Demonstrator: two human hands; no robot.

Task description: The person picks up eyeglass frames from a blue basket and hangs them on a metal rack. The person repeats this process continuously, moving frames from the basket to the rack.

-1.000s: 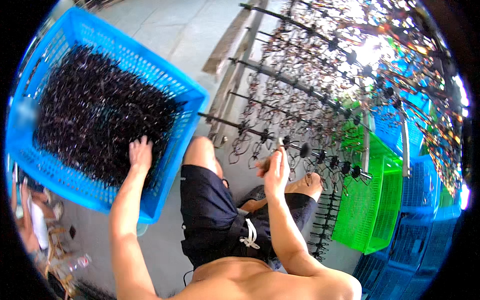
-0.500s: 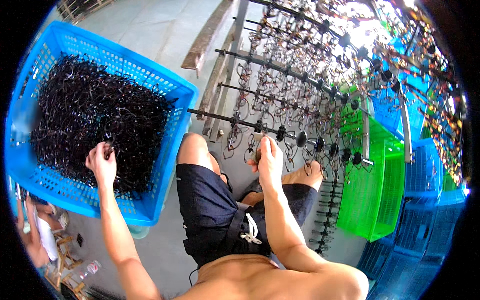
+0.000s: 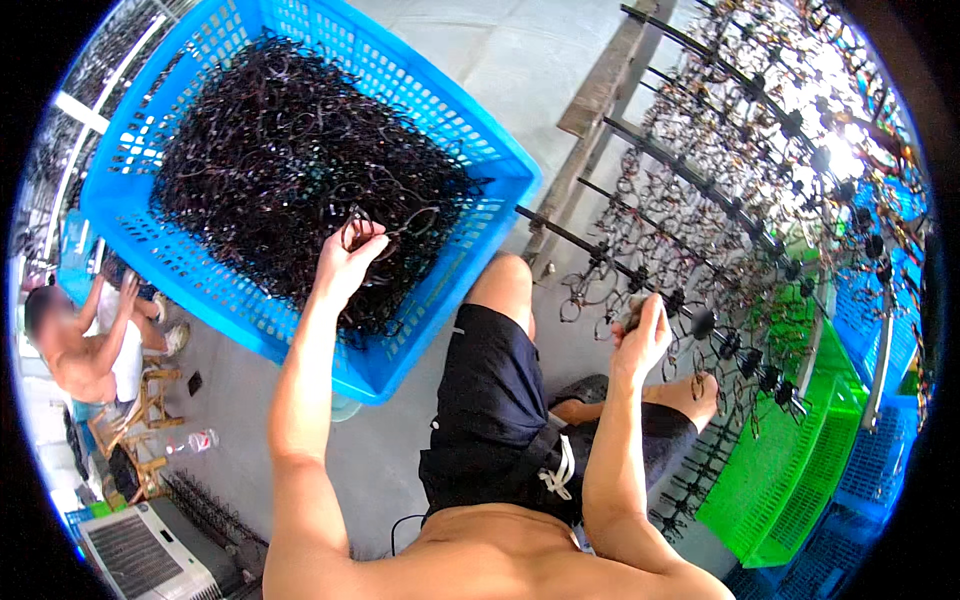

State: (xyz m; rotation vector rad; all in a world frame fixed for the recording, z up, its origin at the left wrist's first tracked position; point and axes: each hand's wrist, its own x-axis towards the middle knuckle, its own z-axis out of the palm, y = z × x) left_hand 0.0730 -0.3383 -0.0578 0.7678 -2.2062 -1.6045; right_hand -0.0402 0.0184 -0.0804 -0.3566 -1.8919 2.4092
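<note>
My left hand (image 3: 346, 262) is over a big blue plastic basket (image 3: 505, 150) heaped with dark, thin eyeglass frames (image 3: 290, 140). Its fingers pinch an eyeglass frame (image 3: 393, 233) whose rounded rims stick out on both sides of the fingertips. To the right, my right hand (image 3: 645, 340) is closed at the near black rod (image 3: 560, 230) of a rack. A small brownish-green piece (image 3: 632, 314) shows between its thumb and fingers; its kind cannot be made out. Eyeglass frames (image 3: 590, 285) hang in rows from the rack's rods.
Wooden and metal rails (image 3: 590, 130) carry the rods' left ends. A green crate (image 3: 780, 480) and blue crates (image 3: 875, 450) stand at the right. At the far left another person (image 3: 90, 345) sits near a wooden stool (image 3: 152, 415), with a bottle (image 3: 195, 441) on the floor.
The view has swung left, shifting the scene rightward in the picture. My left hand has lifted an eyeglass frame from the heap. My right hand stays by the near rod.
</note>
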